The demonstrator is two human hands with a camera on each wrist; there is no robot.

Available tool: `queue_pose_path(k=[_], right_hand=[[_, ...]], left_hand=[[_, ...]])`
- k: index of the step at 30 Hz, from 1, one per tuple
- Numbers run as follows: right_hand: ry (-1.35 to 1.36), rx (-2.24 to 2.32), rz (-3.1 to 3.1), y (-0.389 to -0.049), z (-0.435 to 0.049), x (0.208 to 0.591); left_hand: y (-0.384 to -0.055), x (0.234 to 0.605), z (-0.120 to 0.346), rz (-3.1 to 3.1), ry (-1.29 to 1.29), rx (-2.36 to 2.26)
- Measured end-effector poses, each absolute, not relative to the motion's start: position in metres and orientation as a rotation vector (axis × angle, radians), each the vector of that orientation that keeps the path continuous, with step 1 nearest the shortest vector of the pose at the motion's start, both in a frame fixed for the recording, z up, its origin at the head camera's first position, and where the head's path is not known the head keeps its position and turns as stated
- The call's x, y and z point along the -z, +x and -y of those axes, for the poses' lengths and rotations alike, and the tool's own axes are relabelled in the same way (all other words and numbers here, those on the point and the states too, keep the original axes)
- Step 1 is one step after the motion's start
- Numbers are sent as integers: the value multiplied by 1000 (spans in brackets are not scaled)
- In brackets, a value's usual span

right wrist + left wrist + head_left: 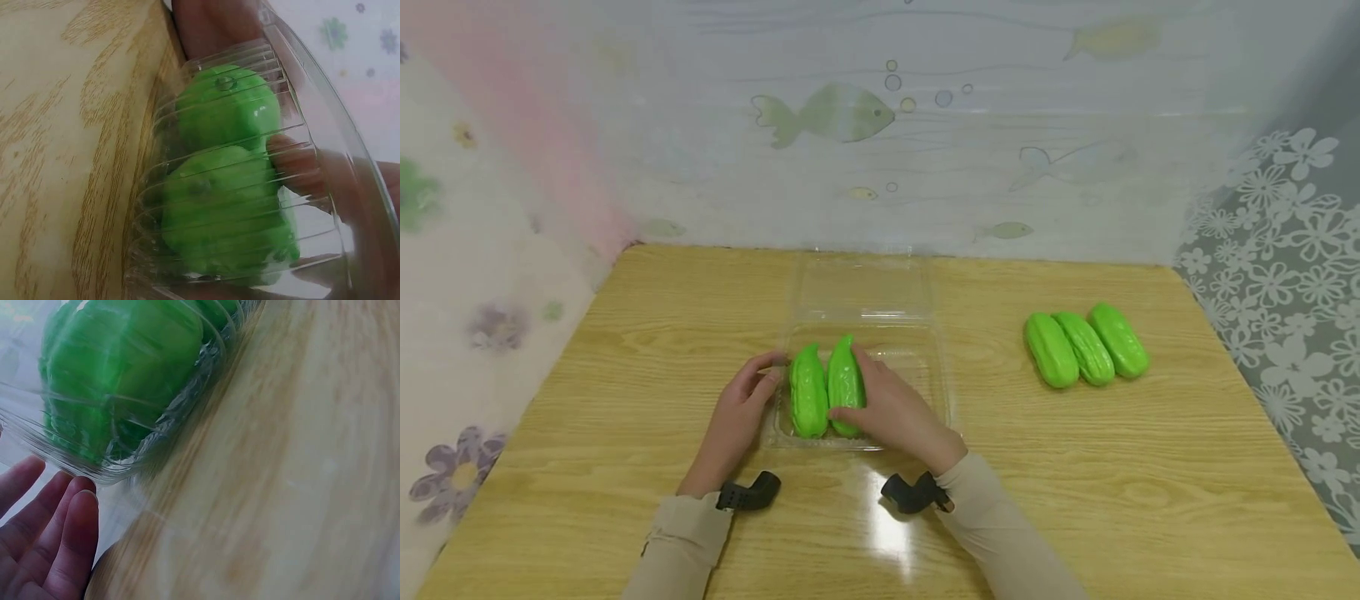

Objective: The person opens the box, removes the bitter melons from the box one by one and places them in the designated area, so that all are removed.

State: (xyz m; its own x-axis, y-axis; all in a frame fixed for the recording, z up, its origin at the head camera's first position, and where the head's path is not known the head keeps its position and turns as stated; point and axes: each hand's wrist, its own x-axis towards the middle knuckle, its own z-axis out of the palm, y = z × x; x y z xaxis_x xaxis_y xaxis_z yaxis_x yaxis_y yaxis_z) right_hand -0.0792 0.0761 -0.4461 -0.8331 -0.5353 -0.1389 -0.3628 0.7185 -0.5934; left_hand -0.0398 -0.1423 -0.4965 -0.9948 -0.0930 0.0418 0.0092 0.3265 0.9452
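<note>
The right hand (pixel 895 408) grips a green vegetable (pixel 846 383) in the clear container (pixel 929 375) — a second vegetable (pixel 808 396) beside it. The left hand (pixel 741 410), fingers seemingly loose, touches the container's edge — three more vegetables (pixel 1086 348) lie rightward on the table (pixel 1150 475).

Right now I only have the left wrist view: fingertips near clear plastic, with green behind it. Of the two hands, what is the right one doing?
Observer: In the head view, the right hand grips the rightmost green piece inside the clear container, with the thumb on one side and the fingers on the other.

Operator: Good, I can't see that from here. Are there any green pieces outside the container?

Observer: Yes, the head view shows three more green pieces lying side by side on the table, off to the right of the container.
</note>
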Motion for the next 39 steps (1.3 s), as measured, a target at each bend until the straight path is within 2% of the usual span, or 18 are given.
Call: queue_pose_path(k=[15,21,39], right_hand=[[-796,890,-2559,-75,-80,442],[-787,895,-2573,-71,-85,438],[-760,1047,-2593,-68,-104,412]], left_hand=[[-26,482,136,2462,106,1815],[-26,492,136,2471,111,1794],[-17,492,130,2476,120,1802]])
